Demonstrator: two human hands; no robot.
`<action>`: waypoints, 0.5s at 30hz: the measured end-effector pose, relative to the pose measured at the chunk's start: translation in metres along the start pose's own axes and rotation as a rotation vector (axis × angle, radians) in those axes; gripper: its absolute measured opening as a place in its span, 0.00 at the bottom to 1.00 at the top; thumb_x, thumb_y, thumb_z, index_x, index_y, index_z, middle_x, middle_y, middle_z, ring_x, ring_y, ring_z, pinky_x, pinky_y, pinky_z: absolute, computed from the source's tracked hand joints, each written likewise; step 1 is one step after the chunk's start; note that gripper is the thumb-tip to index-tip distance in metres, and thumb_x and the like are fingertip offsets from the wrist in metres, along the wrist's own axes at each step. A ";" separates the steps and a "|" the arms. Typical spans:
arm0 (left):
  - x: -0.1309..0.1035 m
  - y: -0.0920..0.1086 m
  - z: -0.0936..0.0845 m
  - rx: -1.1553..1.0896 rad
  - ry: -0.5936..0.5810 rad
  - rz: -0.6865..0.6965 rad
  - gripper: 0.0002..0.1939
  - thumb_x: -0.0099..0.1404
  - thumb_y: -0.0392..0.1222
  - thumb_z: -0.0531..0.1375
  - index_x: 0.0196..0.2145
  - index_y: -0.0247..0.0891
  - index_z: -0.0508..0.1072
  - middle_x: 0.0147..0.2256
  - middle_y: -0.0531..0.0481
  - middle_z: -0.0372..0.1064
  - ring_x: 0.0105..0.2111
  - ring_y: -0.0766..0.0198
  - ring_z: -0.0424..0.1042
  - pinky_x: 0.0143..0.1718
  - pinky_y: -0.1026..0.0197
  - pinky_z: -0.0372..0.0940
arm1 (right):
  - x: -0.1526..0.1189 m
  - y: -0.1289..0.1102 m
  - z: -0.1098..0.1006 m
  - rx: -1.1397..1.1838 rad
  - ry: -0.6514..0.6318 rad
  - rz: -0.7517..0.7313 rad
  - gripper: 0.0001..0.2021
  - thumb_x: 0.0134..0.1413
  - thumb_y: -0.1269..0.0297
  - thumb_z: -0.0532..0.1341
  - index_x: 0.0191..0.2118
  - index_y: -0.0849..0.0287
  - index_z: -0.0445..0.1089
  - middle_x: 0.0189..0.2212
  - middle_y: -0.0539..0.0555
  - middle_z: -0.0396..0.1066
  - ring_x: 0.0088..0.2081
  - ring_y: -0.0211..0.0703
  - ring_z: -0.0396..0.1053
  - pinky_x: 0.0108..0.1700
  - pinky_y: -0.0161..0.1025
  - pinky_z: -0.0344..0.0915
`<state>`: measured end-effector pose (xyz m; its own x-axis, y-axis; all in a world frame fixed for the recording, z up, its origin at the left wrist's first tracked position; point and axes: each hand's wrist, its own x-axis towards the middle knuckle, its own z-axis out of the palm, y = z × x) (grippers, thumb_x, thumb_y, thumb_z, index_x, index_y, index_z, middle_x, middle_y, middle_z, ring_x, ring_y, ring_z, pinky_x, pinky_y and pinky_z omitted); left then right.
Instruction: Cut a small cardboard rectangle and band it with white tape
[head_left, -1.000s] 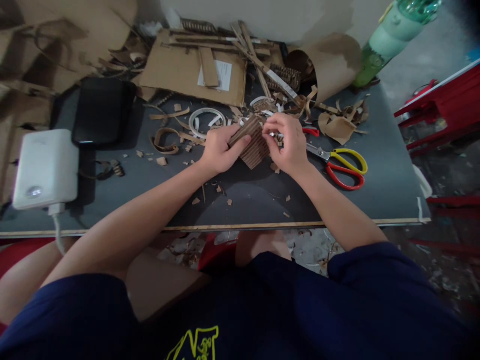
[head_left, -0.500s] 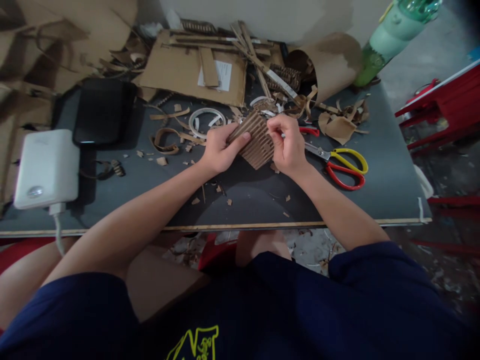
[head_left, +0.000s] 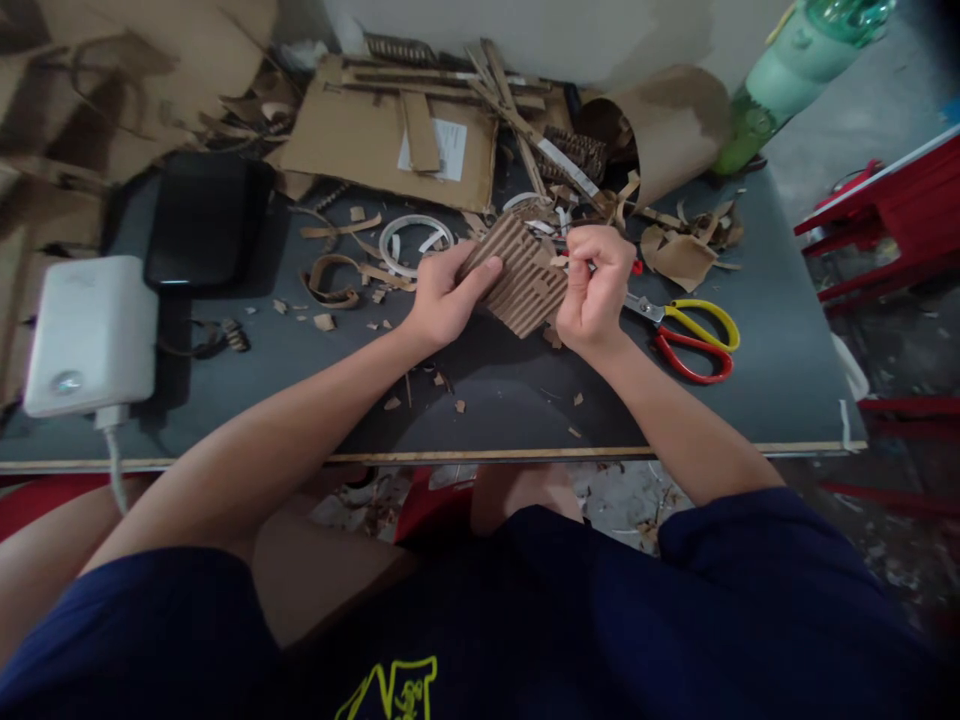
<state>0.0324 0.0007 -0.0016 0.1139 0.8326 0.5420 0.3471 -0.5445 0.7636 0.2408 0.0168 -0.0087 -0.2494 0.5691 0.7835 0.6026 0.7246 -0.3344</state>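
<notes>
A piece of corrugated cardboard with its ridges showing is held tilted over the dark table. My left hand grips its left edge, thumb on top. Just right of the piece is my right hand, its fingers curled closed; a small light scrap shows at the fingertips. Scissors with one yellow and one red handle lie to the right of my right hand. A ring of white tape rests behind my left hand.
A flat cardboard sheet and strips lie at the back, beside a cardboard tube and green bottle. To the left are a black case and a white power bank with a cable. Paper scraps are scattered around.
My right hand has moved right, away from the ridged surface, and a small scrap now shows at its fingertips. My left hand still holds the piece in nearly the same place.
</notes>
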 end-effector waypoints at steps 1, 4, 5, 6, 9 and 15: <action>0.000 -0.003 0.000 -0.012 0.014 -0.014 0.34 0.67 0.74 0.51 0.21 0.40 0.53 0.19 0.55 0.49 0.20 0.68 0.52 0.22 0.61 0.51 | 0.002 0.000 0.000 0.006 0.044 -0.015 0.19 0.71 0.48 0.35 0.48 0.50 0.56 0.41 0.56 0.66 0.46 0.46 0.73 0.52 0.56 0.72; 0.001 -0.011 0.001 -0.037 0.064 -0.032 0.34 0.67 0.74 0.51 0.22 0.40 0.54 0.18 0.56 0.47 0.19 0.69 0.52 0.21 0.61 0.51 | 0.009 -0.005 -0.001 0.096 0.206 -0.112 0.10 0.71 0.55 0.42 0.49 0.48 0.55 0.40 0.53 0.64 0.42 0.43 0.71 0.46 0.49 0.73; 0.001 -0.014 0.002 -0.034 0.078 -0.031 0.34 0.67 0.73 0.51 0.22 0.40 0.54 0.19 0.56 0.47 0.19 0.68 0.52 0.21 0.62 0.51 | 0.010 -0.007 -0.001 0.127 0.229 -0.127 0.09 0.70 0.58 0.44 0.50 0.47 0.56 0.40 0.52 0.63 0.41 0.42 0.70 0.44 0.46 0.72; 0.001 -0.015 0.002 -0.027 0.087 -0.029 0.33 0.68 0.73 0.51 0.23 0.40 0.54 0.19 0.56 0.48 0.20 0.68 0.53 0.22 0.62 0.51 | 0.012 -0.009 -0.002 0.152 0.233 -0.130 0.09 0.70 0.60 0.46 0.52 0.47 0.56 0.40 0.52 0.63 0.41 0.42 0.69 0.43 0.45 0.72; 0.001 -0.015 0.003 -0.001 0.102 -0.032 0.32 0.69 0.72 0.51 0.24 0.40 0.55 0.20 0.56 0.48 0.21 0.68 0.54 0.23 0.62 0.52 | 0.012 -0.012 -0.004 0.154 0.118 -0.067 0.12 0.69 0.58 0.47 0.55 0.46 0.55 0.43 0.53 0.65 0.42 0.43 0.70 0.44 0.46 0.72; 0.000 -0.007 0.001 0.083 0.081 0.028 0.30 0.71 0.70 0.50 0.25 0.40 0.56 0.22 0.55 0.48 0.22 0.67 0.55 0.24 0.62 0.52 | 0.008 -0.011 -0.005 0.074 -0.044 0.095 0.17 0.67 0.49 0.51 0.55 0.49 0.55 0.47 0.56 0.68 0.46 0.46 0.72 0.52 0.52 0.72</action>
<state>0.0302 0.0045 -0.0078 0.0501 0.8043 0.5921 0.4210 -0.5546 0.7177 0.2361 0.0116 0.0038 -0.2275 0.6520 0.7233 0.5676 0.6923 -0.4456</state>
